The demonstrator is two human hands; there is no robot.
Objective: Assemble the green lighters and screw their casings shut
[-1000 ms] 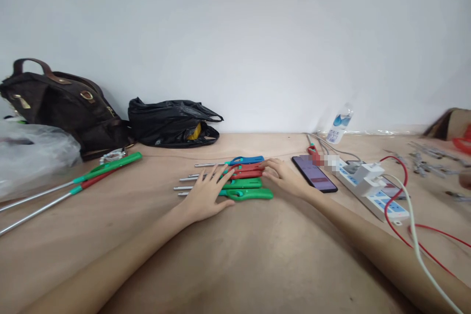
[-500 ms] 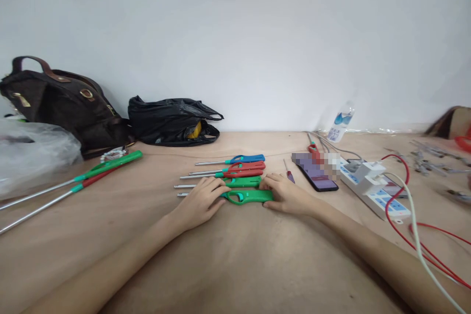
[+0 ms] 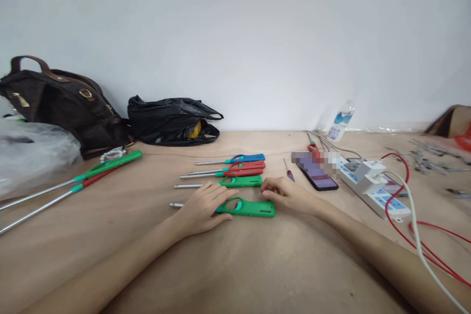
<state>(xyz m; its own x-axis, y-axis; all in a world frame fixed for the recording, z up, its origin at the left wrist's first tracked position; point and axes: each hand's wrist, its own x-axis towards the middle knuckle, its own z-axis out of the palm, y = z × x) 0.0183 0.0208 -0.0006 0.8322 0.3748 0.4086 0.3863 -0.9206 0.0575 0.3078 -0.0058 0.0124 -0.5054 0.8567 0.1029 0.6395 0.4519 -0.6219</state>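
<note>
Nearest to me lies a green gas lighter [image 3: 253, 208] with a long metal barrel, its handle pointing right. My left hand [image 3: 206, 207] is closed over its neck, thumb on the near side and fingers on the far side. My right hand [image 3: 287, 195] rests just behind the handle's right end, fingers loosely curled and slightly apart, holding nothing visible. Beyond it another green lighter [image 3: 245, 181] lies parallel, close to my right fingertips. Further back are two red lighters, the nearer red lighter [image 3: 243, 172] partly overlapping the other, and a blue lighter [image 3: 248, 158].
To the right are a small screwdriver [image 3: 290, 172], a phone [image 3: 320, 179], a power strip [image 3: 386, 206] with cables, and a bottle [image 3: 340, 125]. At left lie a green lighter [image 3: 114, 163] and a red one, near a clear plastic bag [image 3: 40, 154], a black bag [image 3: 162, 120] and a dark handbag [image 3: 73, 108].
The nearest green lighter has moved toward me and slightly left with my left hand, widening the gap to the second green one. My right hand has come off its handle end.
</note>
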